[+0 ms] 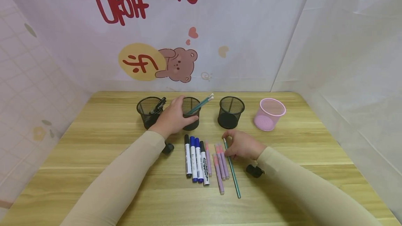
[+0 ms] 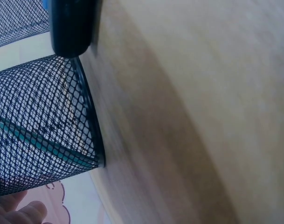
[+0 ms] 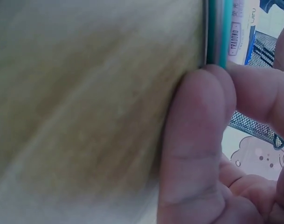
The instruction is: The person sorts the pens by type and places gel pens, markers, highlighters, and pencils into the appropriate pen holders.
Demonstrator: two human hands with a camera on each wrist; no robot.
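Observation:
My left hand [image 1: 171,118] holds a black mesh pen cup [image 1: 190,125], thumb and fingers around its side near the rim. Green pencils [image 1: 201,104] with white ends lean out of that cup to the right. Through the mesh, the left wrist view shows a green pencil [image 2: 44,143] inside, and fingertips [image 2: 27,212] lie against the cup. A green pencil [image 1: 234,177] lies on the table, its far end between the thumb and fingers of my right hand [image 1: 245,145]. In the right wrist view the fingers [image 3: 193,135] pinch that pencil [image 3: 218,32].
Black pens [image 1: 158,105] stand in a left mesh cup [image 1: 146,116]. To the right are another black mesh cup [image 1: 229,118] and a pink one [image 1: 267,123]. Black and blue capped markers [image 1: 193,159] and pink pens [image 1: 218,175] lie on the wooden table [image 1: 150,201].

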